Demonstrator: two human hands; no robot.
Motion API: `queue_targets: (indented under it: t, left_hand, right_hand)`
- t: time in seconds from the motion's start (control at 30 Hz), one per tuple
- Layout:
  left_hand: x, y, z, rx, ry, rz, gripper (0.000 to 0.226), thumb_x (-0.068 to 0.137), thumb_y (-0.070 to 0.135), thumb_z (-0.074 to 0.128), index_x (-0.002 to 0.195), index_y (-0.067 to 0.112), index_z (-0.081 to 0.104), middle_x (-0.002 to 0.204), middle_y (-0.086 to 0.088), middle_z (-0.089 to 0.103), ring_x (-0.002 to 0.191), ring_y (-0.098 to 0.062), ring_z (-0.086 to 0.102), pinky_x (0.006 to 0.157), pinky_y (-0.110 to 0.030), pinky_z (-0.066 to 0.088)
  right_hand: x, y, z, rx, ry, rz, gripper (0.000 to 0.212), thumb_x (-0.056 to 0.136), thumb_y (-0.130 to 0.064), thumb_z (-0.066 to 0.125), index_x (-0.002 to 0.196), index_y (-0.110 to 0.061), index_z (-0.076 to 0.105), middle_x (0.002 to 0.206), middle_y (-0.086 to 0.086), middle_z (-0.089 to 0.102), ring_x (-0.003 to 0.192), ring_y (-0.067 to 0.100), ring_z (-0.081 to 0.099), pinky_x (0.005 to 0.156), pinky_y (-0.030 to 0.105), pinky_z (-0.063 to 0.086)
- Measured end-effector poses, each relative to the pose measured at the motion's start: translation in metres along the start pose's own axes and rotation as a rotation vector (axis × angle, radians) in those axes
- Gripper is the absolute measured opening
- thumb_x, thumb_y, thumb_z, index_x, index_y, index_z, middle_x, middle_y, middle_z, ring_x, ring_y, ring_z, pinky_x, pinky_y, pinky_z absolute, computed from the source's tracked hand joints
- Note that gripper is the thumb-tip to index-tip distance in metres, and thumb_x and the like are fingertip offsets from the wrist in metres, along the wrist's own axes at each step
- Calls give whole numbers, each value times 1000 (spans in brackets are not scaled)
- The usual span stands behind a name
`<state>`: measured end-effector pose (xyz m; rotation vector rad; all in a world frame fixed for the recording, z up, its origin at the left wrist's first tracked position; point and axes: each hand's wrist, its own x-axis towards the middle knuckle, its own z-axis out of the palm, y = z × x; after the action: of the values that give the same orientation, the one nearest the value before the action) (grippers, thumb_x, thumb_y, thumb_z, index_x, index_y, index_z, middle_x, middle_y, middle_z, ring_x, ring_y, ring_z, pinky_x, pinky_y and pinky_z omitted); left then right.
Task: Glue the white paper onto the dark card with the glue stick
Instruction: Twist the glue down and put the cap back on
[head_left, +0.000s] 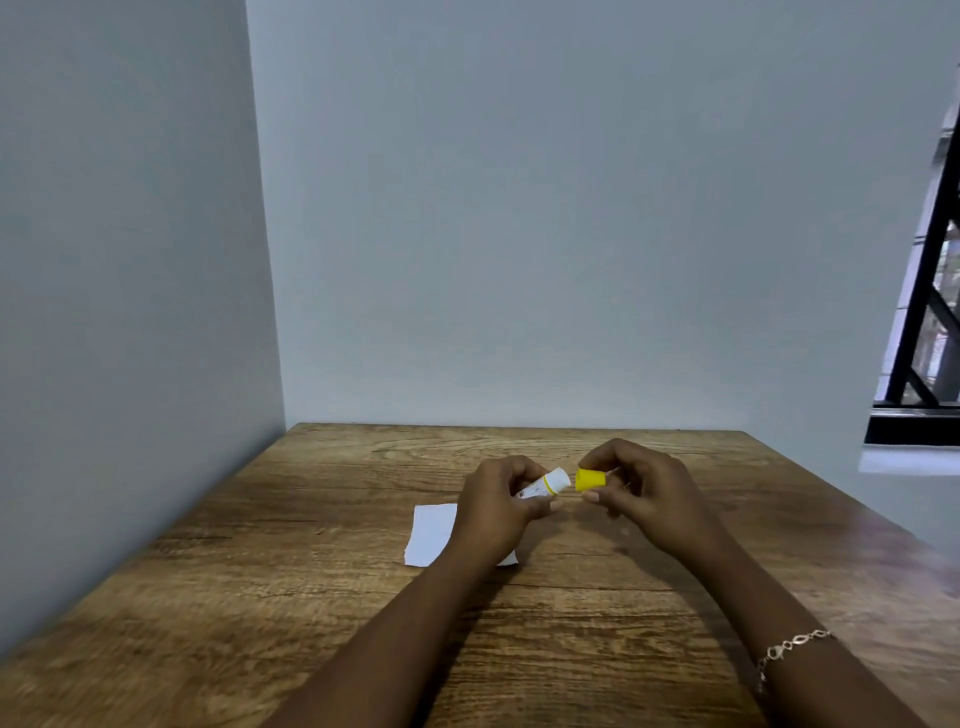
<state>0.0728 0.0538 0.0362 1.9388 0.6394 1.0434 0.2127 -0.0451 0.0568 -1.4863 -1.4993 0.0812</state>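
My left hand grips a white glue stick with a thin yellow ring, its open end pointing right. My right hand pinches the yellow cap a small gap to the right of the stick's tip. Both hands hover above the table. A white paper lies flat on the table under my left hand and wrist, which cover its right part. No dark card shows in this view.
The wooden table stands in a corner, with a grey wall on the left and another behind. A window with a black frame is at the far right. A bracelet sits on my right wrist.
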Motion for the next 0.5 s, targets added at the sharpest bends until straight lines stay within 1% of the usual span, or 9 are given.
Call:
queue_targets:
  t: [0.07,0.17,0.27,0.33,0.5]
  left_hand:
    - [0,0,0,19,1,10,22,70,3,76,91,2,69,83,-8,66,79,-20,59,79,-45,51]
    - [-1,1,0,33,-5,22,23,72,4,75,94,1,70,88,-16,70,80,-20,59,78,-43,51]
    - [-1,2,1,30,-21,29,24,73,5,74,97,3,70,94,-18,72,82,-19,61,78,-41,51]
    - [-1,2,1,37,-42,40,25,75,6,73,99,3,70,96,-17,72,84,-20,62,79,-40,50]
    - [-1,1,0,63,-73,83,26,77,9,71,103,4,70,98,-16,72,85,-17,61,76,-33,48]
  right_hand:
    - [-1,-2,2,11,-8,-11,19,72,5,68,85,-9,64,52,-8,59,48,4,53,51,19,49]
    - [-1,-3,4,20,-30,-32,19,74,6,67,89,-6,64,53,-20,61,50,1,55,52,15,49]
    - [-2,-5,4,35,-11,-43,19,74,6,67,89,-5,65,55,-11,58,52,-1,56,53,14,49]
    - [-3,-7,4,33,0,-58,19,74,6,67,89,-6,65,64,-9,58,55,1,58,54,14,51]
    - [-3,-6,5,28,8,-88,22,75,8,65,90,-8,67,79,-4,65,68,12,61,59,20,54]
